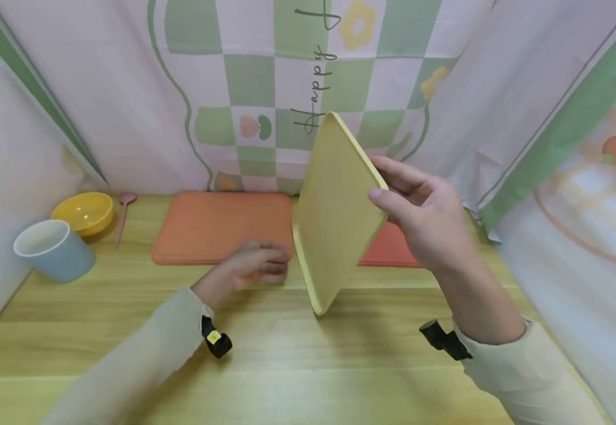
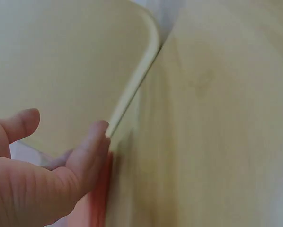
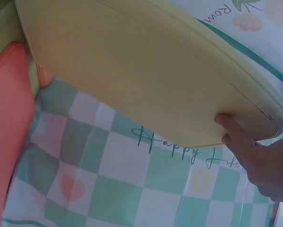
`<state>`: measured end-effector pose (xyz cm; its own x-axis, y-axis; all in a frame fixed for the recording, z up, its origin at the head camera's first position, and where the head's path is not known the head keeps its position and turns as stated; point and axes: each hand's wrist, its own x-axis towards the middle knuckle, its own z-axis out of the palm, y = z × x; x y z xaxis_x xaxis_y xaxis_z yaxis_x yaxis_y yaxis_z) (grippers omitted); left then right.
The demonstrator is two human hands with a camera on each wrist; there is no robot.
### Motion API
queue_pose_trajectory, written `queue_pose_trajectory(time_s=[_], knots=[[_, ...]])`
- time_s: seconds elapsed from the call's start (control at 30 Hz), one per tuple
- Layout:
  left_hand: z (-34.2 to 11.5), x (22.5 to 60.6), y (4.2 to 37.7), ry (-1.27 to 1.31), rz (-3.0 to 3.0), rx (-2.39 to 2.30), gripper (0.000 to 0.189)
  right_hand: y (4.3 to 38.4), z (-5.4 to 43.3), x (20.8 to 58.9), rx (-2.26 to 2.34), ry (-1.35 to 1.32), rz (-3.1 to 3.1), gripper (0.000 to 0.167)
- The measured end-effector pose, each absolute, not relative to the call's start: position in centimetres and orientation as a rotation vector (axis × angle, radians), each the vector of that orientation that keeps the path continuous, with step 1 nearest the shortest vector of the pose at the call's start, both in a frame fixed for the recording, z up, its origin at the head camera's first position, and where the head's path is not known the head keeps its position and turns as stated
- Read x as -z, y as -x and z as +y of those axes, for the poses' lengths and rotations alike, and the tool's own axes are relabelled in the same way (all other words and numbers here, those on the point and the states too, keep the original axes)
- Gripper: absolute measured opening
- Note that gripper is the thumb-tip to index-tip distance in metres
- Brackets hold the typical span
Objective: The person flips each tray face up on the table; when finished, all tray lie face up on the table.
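Behind everything on my remote feed, a printed cloth (image 1: 251,81) hangs in green and white checks, likely there to screen off the space. In front, the wooden table (image 1: 265,366) carries the lot. Next size down: the yellow board (image 1: 339,218), the thing in hand, near the middle of the table, stood on edge and leaning to the right. Its low edge looks to be on the table, though I can't confirm contact; resting there would spare the grip some weight. Then 2 more boards lie flat at the back: the orange board (image 1: 228,227) left of the yellow board, the red board (image 1: 390,248) right of it and partly hidden. My guess: set back to be out of the way.

The right hand (image 1: 424,212): gripping the yellow board's upper near corner, thumb on 1 face, fingers behind the other; a pinch there probably gives good leverage for tilting. The left hand (image 1: 254,260): holding nothing, fingers fairly straight, thumb apart, just beside the board's lower edge; touching or not, I can't tell. Probably posted there to steady that edge.

Far left, small stuff: blue cup (image 1: 65,260), upright; yellow bowl (image 1: 92,222) close behind it; pink spoon (image 1: 126,199) lying next to the bowl. All 3 look parked together, away from the boards, I'd say so nothing gets knocked.
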<state>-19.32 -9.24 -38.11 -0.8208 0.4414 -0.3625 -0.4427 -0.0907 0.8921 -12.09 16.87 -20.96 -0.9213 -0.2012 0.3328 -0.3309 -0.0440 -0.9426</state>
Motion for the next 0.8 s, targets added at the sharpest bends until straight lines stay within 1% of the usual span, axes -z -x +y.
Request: queue_pose_trajectory(time_s=[0.1,0.33,0.8], knots=[[-8.8,38.6,19.3,0.02,1.584,-1.963,0.045,12.2,17.4,21.0,-2.235,-0.591,-2.032,0.044],[-8.0,39.3,19.6,0.059,1.568,-1.988,0.046,12.5,18.3,21.0,-2.35,-0.592,-1.933,0.04],[-7.1,39.7,19.4,0.104,1.536,-2.027,0.046,14.1,21.1,21.5,-2.587,-0.408,-1.714,0.033]])
